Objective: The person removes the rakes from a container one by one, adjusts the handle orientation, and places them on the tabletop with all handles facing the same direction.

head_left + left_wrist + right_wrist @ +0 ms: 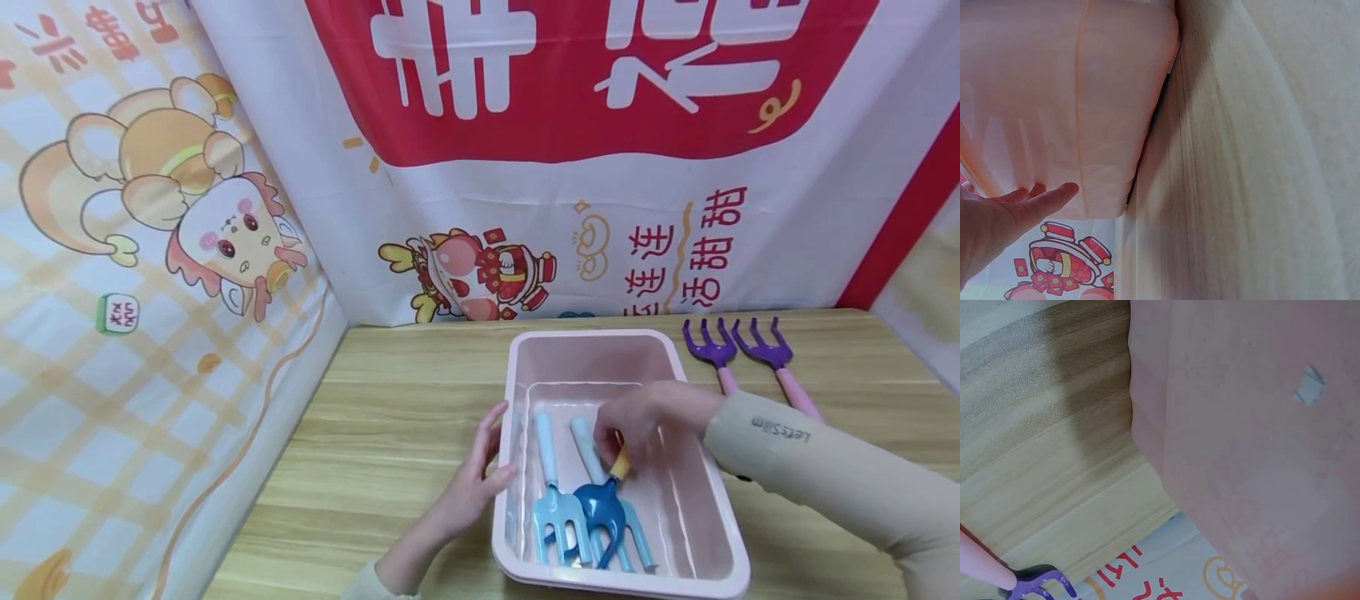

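Observation:
A pink plastic bin [678,508] stands on the wooden table. My left hand [480,475] rests against its left wall with fingers extended, also seen in the left wrist view, where the hand [1016,212] touches the bin's side [1029,94]. Inside the bin, my right hand [633,421] holds the yellow handle of a dark blue hand rake [602,504]. Under and beside that rake lie two light blue garden forks, one left fork [557,504] and one right fork [585,442] partly covered by the rake. The right wrist view shows only the bin's outer wall [1260,437].
Two purple hand rakes with pink handles, a left one [712,350] and a right one [772,352], lie on the wooden table [405,392] to the bin's right, under the right forearm. A printed cloth [480,200] hangs behind, another at the left.

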`<state>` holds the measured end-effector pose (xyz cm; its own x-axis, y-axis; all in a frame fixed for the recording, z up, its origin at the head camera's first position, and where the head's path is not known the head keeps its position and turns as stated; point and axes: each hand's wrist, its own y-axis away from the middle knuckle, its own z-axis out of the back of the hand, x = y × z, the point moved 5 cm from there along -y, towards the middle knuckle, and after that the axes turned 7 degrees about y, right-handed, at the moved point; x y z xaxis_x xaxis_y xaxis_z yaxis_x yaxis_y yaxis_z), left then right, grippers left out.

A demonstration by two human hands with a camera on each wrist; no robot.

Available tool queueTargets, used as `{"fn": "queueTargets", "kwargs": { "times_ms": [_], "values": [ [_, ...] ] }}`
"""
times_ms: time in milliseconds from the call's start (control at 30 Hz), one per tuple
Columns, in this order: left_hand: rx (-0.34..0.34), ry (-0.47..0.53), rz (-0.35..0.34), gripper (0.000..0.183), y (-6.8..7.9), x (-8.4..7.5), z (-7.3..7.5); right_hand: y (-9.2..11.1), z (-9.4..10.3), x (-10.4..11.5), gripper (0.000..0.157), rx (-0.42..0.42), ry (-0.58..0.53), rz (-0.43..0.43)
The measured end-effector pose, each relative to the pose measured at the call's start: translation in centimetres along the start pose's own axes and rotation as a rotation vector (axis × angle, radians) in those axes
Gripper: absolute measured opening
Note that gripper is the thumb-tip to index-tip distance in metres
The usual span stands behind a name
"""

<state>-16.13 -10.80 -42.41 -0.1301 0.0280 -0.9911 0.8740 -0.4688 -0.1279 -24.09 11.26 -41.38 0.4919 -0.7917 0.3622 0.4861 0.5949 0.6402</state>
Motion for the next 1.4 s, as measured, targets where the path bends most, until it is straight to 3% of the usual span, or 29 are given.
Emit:
{"fn": "queueTargets", "kwargs": {
  "times_ms": [333, 800, 1100, 1400],
  "values": [
    [0.006, 0.008, 0.004, 0.077, 0.0, 0.1, 0.0, 0.7, 0.6, 0.5, 0.026, -0.027, -0.035, 0.066],
    [0.01, 0.001, -0.006, 0.076, 0.0, 0.2, 0.0, 5.0, 3.1, 1.9, 0.028, -0.192, 0.109, 0.09],
    [0.003, 0.001, -0.004, 0.077, 0.0, 0.1, -0.1, 6.4, 3.2, 3.0, 0.026, -0.222, 0.101, 0.147],
    [0.011, 0.016, -0.004, 0.077, 0.0, 0.1, -0.1, 8.6, 3.9, 3.0, 0.017, -0.286, 0.018, 0.272]
  ]
}}
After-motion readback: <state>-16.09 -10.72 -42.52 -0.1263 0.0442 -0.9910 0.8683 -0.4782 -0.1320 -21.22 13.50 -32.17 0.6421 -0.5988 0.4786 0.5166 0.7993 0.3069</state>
